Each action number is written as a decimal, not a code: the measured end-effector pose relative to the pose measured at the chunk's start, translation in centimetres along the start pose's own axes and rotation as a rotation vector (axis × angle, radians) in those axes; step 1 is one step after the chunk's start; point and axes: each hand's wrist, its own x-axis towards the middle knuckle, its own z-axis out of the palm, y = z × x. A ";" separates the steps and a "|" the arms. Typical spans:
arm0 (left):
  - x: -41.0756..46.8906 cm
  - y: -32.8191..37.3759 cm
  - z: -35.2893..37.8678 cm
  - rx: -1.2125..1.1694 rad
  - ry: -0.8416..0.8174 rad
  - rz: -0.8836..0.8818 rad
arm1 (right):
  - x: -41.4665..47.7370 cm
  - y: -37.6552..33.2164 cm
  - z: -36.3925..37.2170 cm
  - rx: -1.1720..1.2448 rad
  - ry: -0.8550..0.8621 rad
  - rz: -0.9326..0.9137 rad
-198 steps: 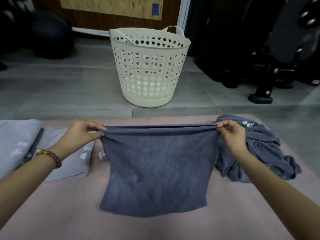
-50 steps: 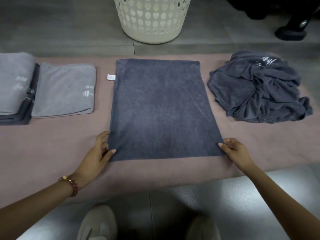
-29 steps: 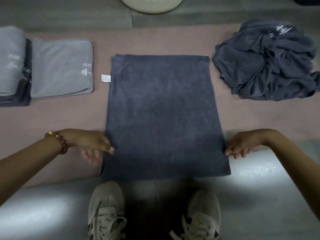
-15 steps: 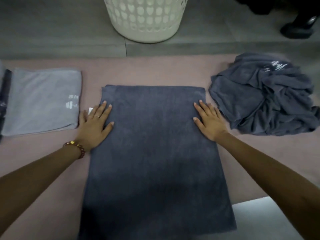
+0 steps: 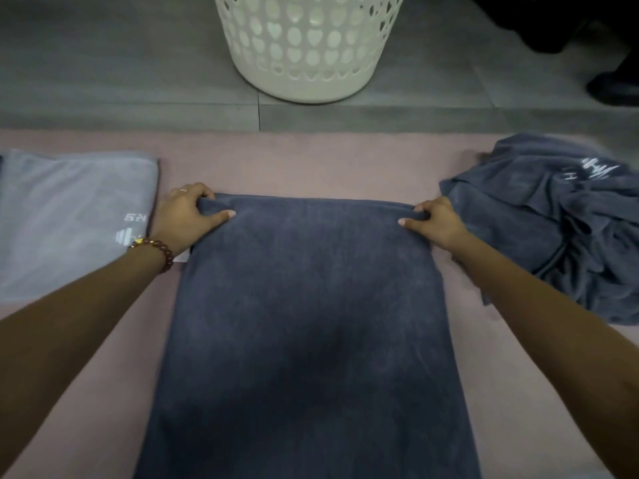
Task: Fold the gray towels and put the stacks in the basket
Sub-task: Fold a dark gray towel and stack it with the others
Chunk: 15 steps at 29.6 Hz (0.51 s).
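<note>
The left hand (image 5: 186, 217) and right hand (image 5: 436, 221) each grip a far corner of the dark gray towel (image 5: 311, 323), fingers (image 5: 203, 192) curled round its edge, on the pink mat (image 5: 311, 164).

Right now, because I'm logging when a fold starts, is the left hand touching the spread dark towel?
Touching. The head view shows the left hand pinching the dark towel at its far left corner, fabric bunched under its thumb.
</note>
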 end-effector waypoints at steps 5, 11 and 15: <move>0.6 -1.1 0.4 -0.140 0.022 0.022 | 0.2 -0.5 -0.6 0.112 0.053 -0.100; 0.1 0.3 0.9 -0.134 0.037 0.151 | -0.2 -0.1 -0.6 0.280 0.041 -0.003; 0.9 0.5 0.4 -0.284 -0.033 0.064 | 0.2 -0.7 -1.1 0.209 -0.048 -0.014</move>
